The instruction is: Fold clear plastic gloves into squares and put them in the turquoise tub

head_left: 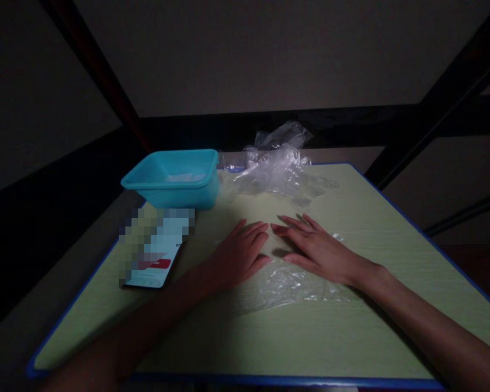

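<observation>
My left hand (pixel 240 253) and my right hand (pixel 316 249) lie palm down, fingers stretched out, side by side on a flat clear plastic bag (pixel 288 286) in the middle of the pale green table (pixel 330 332). The fingertips of the two hands almost touch. Both hands press on the bag's far edge; neither grips anything.
A turquoise plastic tub (pixel 175 178) stands at the back left. A heap of crumpled clear plastic bags (pixel 275 163) lies at the back centre. A phone (pixel 155 256) with a lit screen lies to the left of my left hand. Dark bars frame the table.
</observation>
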A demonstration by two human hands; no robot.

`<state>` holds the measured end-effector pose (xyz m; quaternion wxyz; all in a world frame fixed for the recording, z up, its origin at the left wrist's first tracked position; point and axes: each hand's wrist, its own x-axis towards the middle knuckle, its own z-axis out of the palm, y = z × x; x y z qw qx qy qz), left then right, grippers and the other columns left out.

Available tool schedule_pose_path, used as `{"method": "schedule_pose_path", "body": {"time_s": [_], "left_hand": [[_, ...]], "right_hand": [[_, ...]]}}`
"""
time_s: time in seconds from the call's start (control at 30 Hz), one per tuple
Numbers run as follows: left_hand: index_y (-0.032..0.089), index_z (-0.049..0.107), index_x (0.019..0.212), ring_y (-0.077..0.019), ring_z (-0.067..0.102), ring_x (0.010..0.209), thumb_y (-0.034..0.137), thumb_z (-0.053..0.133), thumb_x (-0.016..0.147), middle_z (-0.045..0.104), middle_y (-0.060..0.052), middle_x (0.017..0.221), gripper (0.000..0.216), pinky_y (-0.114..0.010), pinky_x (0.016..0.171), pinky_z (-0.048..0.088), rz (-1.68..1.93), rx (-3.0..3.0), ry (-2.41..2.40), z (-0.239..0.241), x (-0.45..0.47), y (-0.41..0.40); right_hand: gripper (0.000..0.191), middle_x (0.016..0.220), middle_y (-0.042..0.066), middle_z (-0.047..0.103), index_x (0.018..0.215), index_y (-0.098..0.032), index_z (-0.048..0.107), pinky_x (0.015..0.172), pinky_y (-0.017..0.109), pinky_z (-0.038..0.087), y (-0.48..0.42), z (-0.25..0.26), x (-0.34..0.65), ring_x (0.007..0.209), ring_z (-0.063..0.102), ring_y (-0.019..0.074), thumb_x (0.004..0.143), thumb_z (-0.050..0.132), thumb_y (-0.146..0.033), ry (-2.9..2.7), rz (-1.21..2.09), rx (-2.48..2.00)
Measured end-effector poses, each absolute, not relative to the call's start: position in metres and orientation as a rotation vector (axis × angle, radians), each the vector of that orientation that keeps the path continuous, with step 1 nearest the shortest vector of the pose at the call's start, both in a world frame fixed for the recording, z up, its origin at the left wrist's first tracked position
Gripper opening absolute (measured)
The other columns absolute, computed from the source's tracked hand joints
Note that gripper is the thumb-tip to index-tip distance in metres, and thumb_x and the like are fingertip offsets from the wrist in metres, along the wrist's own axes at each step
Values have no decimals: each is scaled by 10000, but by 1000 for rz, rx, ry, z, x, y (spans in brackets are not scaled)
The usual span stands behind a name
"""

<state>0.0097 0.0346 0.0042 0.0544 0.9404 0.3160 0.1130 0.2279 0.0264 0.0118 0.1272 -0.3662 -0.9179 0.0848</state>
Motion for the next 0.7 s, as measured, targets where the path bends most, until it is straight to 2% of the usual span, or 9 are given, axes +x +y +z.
{"method": "schedule_pose_path", "body": {"time_s": [0.23,0.47,0.7], "left_hand": [[65,432,1204,-249,370,1288,265,477,888,463,-187,1338,377,-478,1080,232,294,2824,976,6,12,34],[98,430,1202,-239,390,1277,260,472,885,476,-176,1329,359,-472,1074,256,368,2772,992,3,10,36],[69,350,1285,-246,332,1321,268,423,909,397,-203,1390,432,-493,1072,267,412,2816,991,3,5,28]], "right_hand": [[443,1288,112,553,1202,-194,501,1033,611,248,27,18,246,1292,370,297,917,341,-494,-2668,192,-1141],[413,1262,102,576,1214,-205,507,1034,619,231,28,23,252,1308,345,290,925,348,-454,-2585,181,-1086],[405,1168,132,631,1124,-166,555,1014,607,284,32,25,262,1187,499,287,937,314,-432,-2486,-62,-1144]]}}
